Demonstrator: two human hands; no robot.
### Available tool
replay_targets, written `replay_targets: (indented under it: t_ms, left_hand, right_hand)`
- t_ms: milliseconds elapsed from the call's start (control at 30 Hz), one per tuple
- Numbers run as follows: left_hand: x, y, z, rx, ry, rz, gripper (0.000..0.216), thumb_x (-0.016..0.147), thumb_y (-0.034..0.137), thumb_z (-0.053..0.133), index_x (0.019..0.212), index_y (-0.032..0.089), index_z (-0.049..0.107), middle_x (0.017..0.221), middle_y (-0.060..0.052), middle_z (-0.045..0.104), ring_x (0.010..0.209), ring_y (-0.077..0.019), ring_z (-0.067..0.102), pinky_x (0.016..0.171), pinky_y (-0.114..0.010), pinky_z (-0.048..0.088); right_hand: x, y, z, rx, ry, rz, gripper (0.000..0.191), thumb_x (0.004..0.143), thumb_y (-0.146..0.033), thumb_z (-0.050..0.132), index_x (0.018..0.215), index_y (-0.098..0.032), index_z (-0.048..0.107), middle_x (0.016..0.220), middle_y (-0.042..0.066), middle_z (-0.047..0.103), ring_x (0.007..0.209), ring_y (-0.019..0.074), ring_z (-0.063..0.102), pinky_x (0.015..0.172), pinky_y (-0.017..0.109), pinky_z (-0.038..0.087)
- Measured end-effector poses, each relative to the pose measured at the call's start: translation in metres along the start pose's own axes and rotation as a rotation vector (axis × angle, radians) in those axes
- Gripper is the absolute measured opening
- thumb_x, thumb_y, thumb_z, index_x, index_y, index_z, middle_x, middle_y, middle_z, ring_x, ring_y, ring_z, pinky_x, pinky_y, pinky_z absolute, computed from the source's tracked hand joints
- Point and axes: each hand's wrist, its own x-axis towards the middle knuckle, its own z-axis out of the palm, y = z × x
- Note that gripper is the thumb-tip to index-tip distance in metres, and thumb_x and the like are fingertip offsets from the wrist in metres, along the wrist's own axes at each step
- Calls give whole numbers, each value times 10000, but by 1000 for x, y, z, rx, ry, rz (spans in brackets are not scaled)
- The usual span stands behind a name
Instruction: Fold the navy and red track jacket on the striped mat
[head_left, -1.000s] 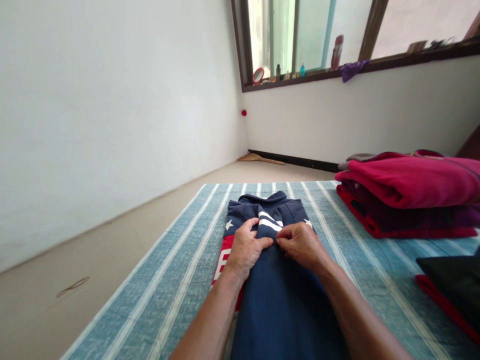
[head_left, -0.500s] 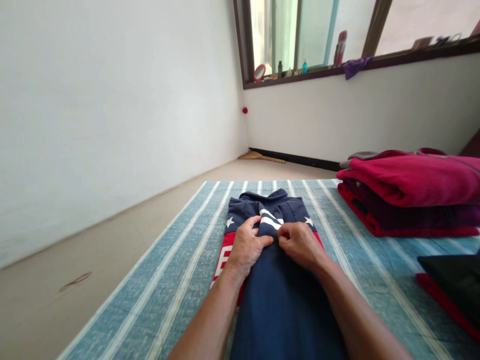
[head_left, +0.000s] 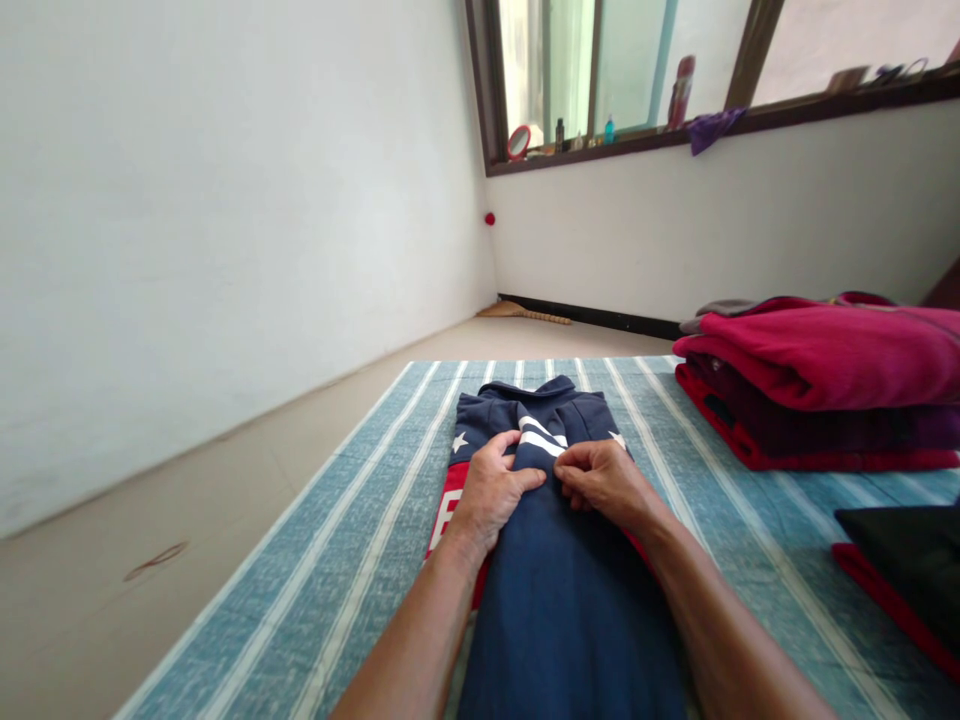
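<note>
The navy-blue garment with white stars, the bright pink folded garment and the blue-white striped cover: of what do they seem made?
Navy-blue garment with white stars: matt cloth, perhaps cotton or a blend; soft creases, little shine.
Bright pink folded garment: probably fleece, from its thick rounded folds and dull surface.
Blue-white striped cover: matt cloth, possibly woven cotton, from its speckled look.

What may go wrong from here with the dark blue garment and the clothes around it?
First, the dark blue garment looks gathered near its white stripes, between the left hand and the right hand, so a crease might form there. Second, the pile of folded clothes has uneven edges; a tug on the striped cloth beneath might make it shift.
</note>
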Motion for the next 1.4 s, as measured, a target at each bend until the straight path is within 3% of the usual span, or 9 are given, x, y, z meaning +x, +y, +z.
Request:
replay_targets:
  t_ms: [367, 733, 1033, 1400]
  left_hand:
    - [2, -5, 0, 50, 2, 53, 554, 568, 44, 674, 1103, 165, 601, 804, -21, 738, 651, -164, 665, 556, -218, 477]
    - [1, -5, 1, 44, 1, 40, 575, 555, 52, 676, 1113, 173, 610, 787, -17, 730, 639, -170, 659, 555, -232, 483]
    - [1, -3, 1, 4, -25, 14, 561, 547, 60, 682, 1094, 152, 597, 782, -30, 727, 610, -164, 652, 551, -236, 487]
    - [3, -5, 0, -11, -34, 25, 554, 546, 52, 674, 1085, 146, 590, 754, -22, 722, 577, -156, 641, 522, -233, 486]
  right_hand:
    - [0, -4, 9, -550, 149, -214, 193, 749, -136, 491, 584, -188, 577, 554, 3, 569, 575, 144, 559, 517, 225, 303]
    - [1, 6, 6, -300, 97, -158, 141, 701, -121, 454, 615, -191, 541, 555, -20, 587, 512, 115, 568, 479, 190, 349]
    - [2, 10, 1, 11, 20, -19, 96, 662, -133, 459, 634, -183, 537, 545, -39, 582, 463, 107, 583, 425, 175, 397]
    - [1, 9, 0, 18, -22, -56, 111, 727, -201, 509, 678, -169, 603, 547, -41, 571, 457, 94, 563, 426, 172, 395]
